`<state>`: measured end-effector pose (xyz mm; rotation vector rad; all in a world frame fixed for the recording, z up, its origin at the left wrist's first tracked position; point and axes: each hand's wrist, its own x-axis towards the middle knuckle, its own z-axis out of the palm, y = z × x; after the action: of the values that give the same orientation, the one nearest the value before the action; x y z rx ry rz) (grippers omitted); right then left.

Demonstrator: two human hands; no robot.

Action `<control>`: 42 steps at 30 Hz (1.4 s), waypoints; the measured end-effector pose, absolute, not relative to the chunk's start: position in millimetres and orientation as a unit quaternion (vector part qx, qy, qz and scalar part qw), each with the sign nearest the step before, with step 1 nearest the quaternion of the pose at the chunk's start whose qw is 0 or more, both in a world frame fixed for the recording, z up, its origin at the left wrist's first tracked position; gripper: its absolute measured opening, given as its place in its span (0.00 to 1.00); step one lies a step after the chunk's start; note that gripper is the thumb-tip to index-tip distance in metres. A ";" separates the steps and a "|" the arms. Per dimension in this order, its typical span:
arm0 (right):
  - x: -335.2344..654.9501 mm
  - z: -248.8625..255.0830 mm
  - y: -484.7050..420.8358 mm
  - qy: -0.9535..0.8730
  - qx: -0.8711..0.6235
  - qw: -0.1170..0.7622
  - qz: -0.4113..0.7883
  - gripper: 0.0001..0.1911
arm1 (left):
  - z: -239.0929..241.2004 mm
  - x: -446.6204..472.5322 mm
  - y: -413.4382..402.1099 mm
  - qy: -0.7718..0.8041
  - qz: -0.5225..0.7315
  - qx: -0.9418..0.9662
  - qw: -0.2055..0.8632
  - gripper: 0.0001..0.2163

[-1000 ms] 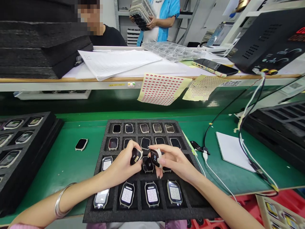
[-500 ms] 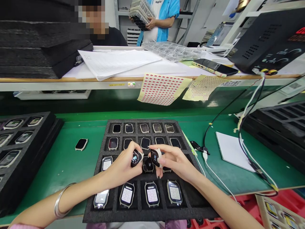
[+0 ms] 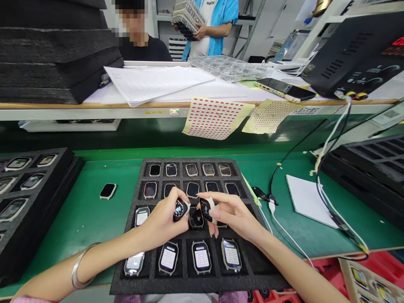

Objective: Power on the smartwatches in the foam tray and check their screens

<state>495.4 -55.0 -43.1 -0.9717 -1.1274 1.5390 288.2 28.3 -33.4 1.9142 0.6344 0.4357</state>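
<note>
My left hand (image 3: 167, 216) is closed around a smartwatch body (image 3: 180, 209) whose screen is lit with a dial. Between the fingers and thumb of my right hand (image 3: 232, 212) is a second smartwatch body (image 3: 205, 208), pale-cased, its screen also lit. The two watches are held apart, side by side, above a black foam tray (image 3: 186, 284). Several strapless watches sit in the tray's compartments; a front-row watch (image 3: 201, 256) shows a bright grid screen, while a back-row watch (image 3: 191, 169) is dark. My hands and forearms hide some compartments.
One dark watch (image 3: 107, 191) lies on the green bench (image 3: 94, 219). Another foam tray (image 3: 59, 189) of watches stands left. To the right are a white pad (image 3: 311, 202), cables (image 3: 272, 206) and stacked black trays (image 3: 362, 181). A shelf (image 3: 151, 105) runs behind, with people beyond.
Both hands stay almost still, still gripping the two watches. Behind the shelf, the seated person's head has shifted slightly to the right.
</note>
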 end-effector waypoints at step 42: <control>490.5 -41.4 -50.8 -0.399 -0.436 0.520 0.617 0.23 | -44.8 296.5 36.8 0.267 0.196 0.505 0.797 0.15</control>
<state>490.5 -50.8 -41.4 -1.0447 -0.9563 1.4795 296.5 36.8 -44.8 1.0845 0.5724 0.4199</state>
